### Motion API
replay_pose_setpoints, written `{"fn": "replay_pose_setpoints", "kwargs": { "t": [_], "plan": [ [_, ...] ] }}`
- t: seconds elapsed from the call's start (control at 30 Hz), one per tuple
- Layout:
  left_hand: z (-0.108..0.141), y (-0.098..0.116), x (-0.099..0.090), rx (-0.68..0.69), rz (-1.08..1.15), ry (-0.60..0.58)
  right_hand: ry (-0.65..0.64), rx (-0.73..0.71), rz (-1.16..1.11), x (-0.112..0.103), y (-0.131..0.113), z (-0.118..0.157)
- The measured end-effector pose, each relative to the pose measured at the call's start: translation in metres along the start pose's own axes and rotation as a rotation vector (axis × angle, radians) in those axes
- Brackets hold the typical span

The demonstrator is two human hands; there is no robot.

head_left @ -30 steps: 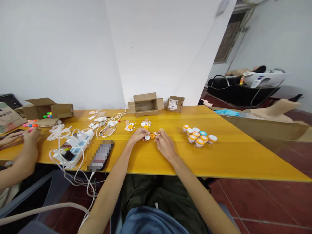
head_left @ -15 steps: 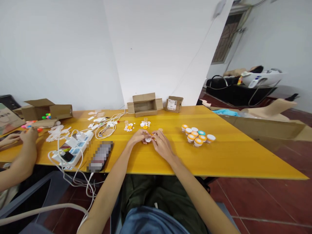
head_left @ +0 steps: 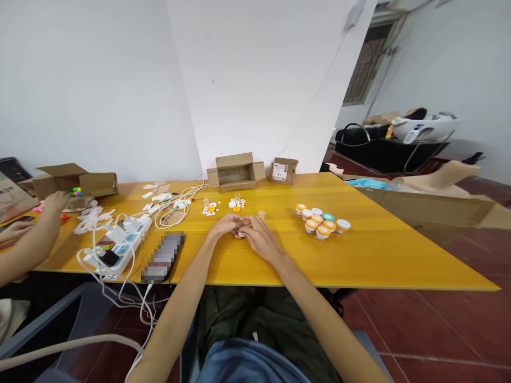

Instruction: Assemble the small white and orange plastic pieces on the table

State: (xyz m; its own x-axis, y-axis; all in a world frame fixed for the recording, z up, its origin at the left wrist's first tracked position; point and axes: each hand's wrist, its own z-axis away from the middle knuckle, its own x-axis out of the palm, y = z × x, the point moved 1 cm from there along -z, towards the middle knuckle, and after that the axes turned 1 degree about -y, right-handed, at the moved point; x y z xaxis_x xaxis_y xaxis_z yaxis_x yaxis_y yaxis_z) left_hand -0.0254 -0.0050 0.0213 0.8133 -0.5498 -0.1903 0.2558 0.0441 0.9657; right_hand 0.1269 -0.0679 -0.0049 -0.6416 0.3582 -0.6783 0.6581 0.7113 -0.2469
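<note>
My left hand point(head_left: 224, 225) and my right hand point(head_left: 260, 237) meet above the table, fingers closed together around a small round white and orange plastic piece point(head_left: 240, 232). Fingers cover most of it, so its exact kind is unclear. Just beyond my right hand stands a small clear cup point(head_left: 261, 215). Past my fingertips lie an orange ring-like piece point(head_left: 237, 209) and a scatter of tiny white parts point(head_left: 241, 202). Another heap of small white and orange parts point(head_left: 209, 210) is to the left. On the right is a cluster of small clear containers with orange, white and teal lids point(head_left: 318, 218).
An open cardboard box point(head_left: 235, 187) and a smaller box point(head_left: 283, 178) stand against the wall. Left of me are a phone point(head_left: 163, 258), a power strip point(head_left: 133, 244) and tangled white cables point(head_left: 175, 215). A co-worker's hand point(head_left: 56, 205) reaches near another box point(head_left: 99, 183).
My fingers have shifted on the piece, with my right hand drawn slightly left and more over it. The co-worker's raised hand has moved up toward the box at the far left.
</note>
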Motion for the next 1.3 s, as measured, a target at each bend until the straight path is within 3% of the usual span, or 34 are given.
{"fn": "replay_pose_setpoints", "kwargs": {
  "t": [0.73,0.97,1.13,1.3],
  "plan": [
    [-0.002,-0.002,0.000,0.027,-0.017,-0.027,-0.040,0.015,0.029,0.006,0.005,0.000],
    [-0.001,0.001,0.002,0.007,-0.023,-0.018,0.059,0.083,-0.072,0.003,0.006,-0.001],
    [0.001,0.003,-0.002,0.026,-0.039,0.021,0.197,0.183,-0.132,0.002,0.011,-0.001],
    [0.003,0.007,-0.008,0.044,-0.054,0.179,0.196,0.220,-0.116,0.004,0.014,0.000]
  ]
}}
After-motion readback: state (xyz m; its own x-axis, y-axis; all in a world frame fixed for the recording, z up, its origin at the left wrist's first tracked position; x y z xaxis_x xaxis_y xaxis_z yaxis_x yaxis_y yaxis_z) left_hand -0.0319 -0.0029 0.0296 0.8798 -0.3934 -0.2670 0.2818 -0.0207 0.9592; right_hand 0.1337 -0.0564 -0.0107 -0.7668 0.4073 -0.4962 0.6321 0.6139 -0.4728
